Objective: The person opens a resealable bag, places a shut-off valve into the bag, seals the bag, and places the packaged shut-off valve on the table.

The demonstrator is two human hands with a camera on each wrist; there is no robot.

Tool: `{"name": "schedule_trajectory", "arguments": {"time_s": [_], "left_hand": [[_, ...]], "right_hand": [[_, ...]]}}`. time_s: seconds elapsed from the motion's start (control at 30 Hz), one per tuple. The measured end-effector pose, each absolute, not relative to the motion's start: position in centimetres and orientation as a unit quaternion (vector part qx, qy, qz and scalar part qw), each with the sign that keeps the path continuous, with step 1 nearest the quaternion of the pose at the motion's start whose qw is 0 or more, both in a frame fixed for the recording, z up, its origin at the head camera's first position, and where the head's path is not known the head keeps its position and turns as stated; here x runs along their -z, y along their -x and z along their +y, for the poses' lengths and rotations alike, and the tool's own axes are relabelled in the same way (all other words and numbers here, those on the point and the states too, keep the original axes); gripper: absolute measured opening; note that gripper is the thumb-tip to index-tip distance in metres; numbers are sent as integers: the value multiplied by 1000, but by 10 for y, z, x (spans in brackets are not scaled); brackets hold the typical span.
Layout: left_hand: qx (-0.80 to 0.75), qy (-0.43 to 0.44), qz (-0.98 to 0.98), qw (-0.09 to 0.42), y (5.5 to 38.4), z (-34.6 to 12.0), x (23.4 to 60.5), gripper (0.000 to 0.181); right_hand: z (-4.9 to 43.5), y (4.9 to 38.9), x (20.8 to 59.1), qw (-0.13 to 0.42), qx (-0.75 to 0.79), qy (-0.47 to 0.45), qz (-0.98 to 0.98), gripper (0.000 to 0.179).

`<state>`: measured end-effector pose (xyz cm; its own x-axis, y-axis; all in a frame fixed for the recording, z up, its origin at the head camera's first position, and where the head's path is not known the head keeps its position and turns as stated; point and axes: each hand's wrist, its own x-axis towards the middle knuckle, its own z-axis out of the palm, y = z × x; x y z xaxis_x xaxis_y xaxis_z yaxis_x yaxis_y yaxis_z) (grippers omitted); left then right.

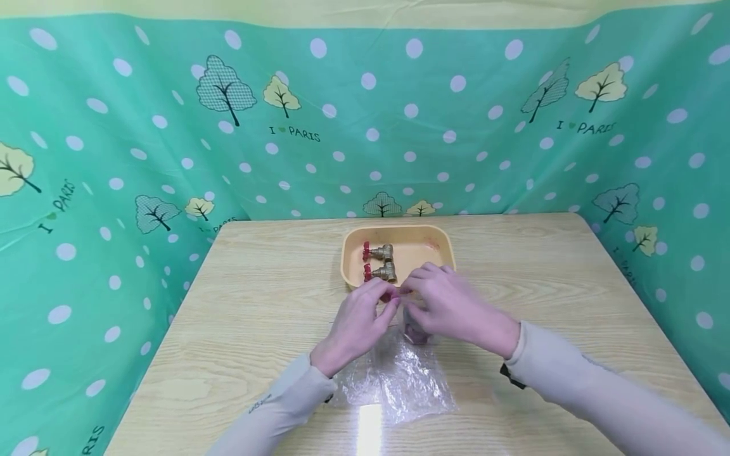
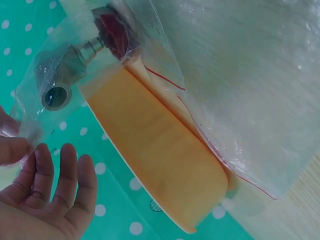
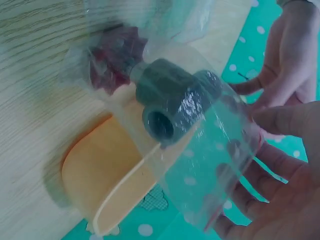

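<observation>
A clear zip bag [image 3: 210, 165] with a red line along its mouth hangs between both hands, close in front of the tray. Inside it is a brass gate valve [image 3: 165, 95] with a red handwheel [image 3: 115, 60], wheel end down. My left hand [image 1: 359, 320] pinches the bag's mouth between thumb and fingertips, as the left wrist view shows. Beside it, my right hand [image 1: 445, 307] grips the same edge, its thumb on one face of the plastic and fingers behind. In the head view the right hand partly hides the bagged valve.
A shallow orange-yellow tray [image 1: 439, 235] stands behind the hands, with two more red-wheeled valves [image 1: 383, 272] at its left side. Flat clear plastic bags [image 1: 405, 386] lie on the wooden table [image 1: 256, 329] nearer me. A green dotted cloth [image 1: 353, 164] surrounds the table's back and sides.
</observation>
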<state>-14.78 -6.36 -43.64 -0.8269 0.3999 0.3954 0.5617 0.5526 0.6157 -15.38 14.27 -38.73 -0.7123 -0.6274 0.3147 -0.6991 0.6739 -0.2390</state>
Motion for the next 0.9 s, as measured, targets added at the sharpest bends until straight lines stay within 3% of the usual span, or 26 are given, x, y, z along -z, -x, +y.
{"name": "schedule_trajectory", "arguments": {"time_s": [0.17, 0.9], "left_hand": [[382, 274, -876, 108, 147, -63, 436, 8], [379, 276, -877, 108, 147, -61, 436, 5]], "right_hand": [[137, 156, 391, 114, -189, -368, -903, 12], [144, 161, 393, 95, -244, -358, -896, 13]]}}
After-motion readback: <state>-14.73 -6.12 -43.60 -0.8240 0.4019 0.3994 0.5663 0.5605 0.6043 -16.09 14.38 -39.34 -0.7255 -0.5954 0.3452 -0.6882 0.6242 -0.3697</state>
